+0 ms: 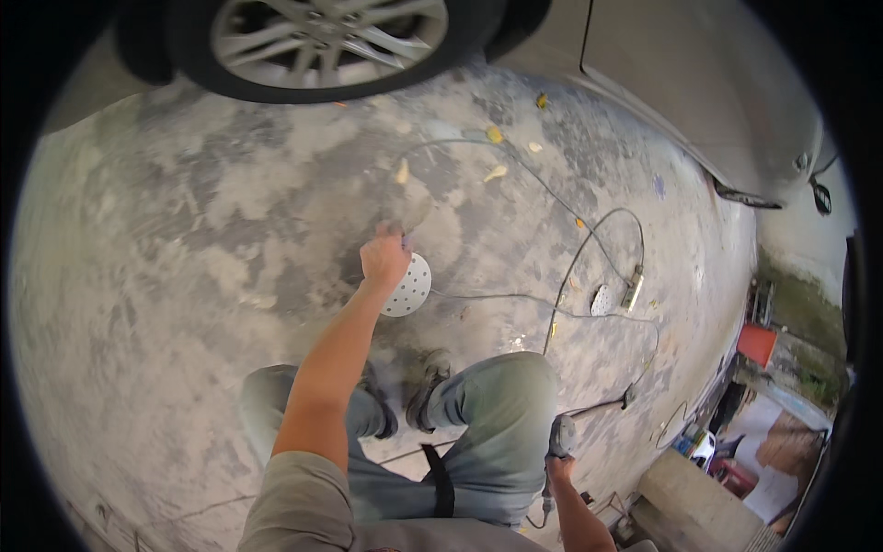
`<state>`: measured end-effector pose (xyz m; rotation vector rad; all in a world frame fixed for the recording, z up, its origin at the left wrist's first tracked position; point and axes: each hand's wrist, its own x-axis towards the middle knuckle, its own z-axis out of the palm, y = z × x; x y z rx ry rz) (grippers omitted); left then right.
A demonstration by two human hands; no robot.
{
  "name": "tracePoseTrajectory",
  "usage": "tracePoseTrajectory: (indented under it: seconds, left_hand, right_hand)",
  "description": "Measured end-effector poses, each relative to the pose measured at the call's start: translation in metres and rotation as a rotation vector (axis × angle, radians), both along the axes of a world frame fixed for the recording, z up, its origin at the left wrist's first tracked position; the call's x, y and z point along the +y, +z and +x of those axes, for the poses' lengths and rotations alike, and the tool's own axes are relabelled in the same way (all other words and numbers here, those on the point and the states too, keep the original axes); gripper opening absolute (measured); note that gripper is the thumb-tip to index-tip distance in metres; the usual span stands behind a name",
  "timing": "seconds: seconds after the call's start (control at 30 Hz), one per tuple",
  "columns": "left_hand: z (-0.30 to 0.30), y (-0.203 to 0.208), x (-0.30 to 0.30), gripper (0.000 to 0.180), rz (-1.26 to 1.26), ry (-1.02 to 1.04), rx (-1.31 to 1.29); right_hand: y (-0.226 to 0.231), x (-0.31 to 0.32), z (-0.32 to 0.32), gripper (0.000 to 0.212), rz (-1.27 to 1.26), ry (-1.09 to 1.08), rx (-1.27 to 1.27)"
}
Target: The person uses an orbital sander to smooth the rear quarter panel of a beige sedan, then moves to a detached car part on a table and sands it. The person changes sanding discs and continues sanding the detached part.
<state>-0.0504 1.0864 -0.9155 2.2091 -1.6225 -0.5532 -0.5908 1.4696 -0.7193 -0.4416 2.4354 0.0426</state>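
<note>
My left hand (pixel 386 256) reaches forward over the concrete floor, closed, with its fingertips smeared by motion. A white round sanding disc (pixel 409 287) dotted with holes shows beside and below it, apparently held at its edge. A blurred pale shape just past the fingers is too unclear to name. Low on the right, beside my knee, my right hand (pixel 560 467) is wrapped round a grey corded power tool (pixel 562 436) that looks like a sander. Its underside is hidden. Another perforated disc (pixel 601 300) lies on the floor to the right.
A car wheel (pixel 328 41) and grey car body (pixel 708 101) stand ahead. A black cord (pixel 558 299) loops over the floor near a power strip (pixel 633 290). Yellow leaves (pixel 496 172) lie scattered. At right are a red container (pixel 757 344) and a concrete block (pixel 696 497).
</note>
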Motion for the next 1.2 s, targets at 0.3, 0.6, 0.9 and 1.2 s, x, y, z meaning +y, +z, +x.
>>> tracePoseTrajectory:
  seconds: [0.3,0.6,0.9,1.2]
  left_hand:
    - [0.233,0.444,0.196,0.033,-0.627,0.031,0.06]
    - [0.357,0.717,0.524,0.034,-0.414,1.102,0.144]
    - [0.535,0.662,0.835,0.036,-0.234,1.816,-0.126]
    - [0.373,0.631,1.128,0.031,0.327,3.182,-0.192]
  right_hand:
    - [0.26,-0.111,0.112,0.025,-0.11,0.473,0.067]
    - [0.325,-0.184,0.333,0.004,-0.132,0.706,-0.176]
    - [0.245,-0.14,0.718,0.006,0.023,0.97,-0.575]
    - [0.306,0.056,1.2,0.017,0.131,1.439,-0.571]
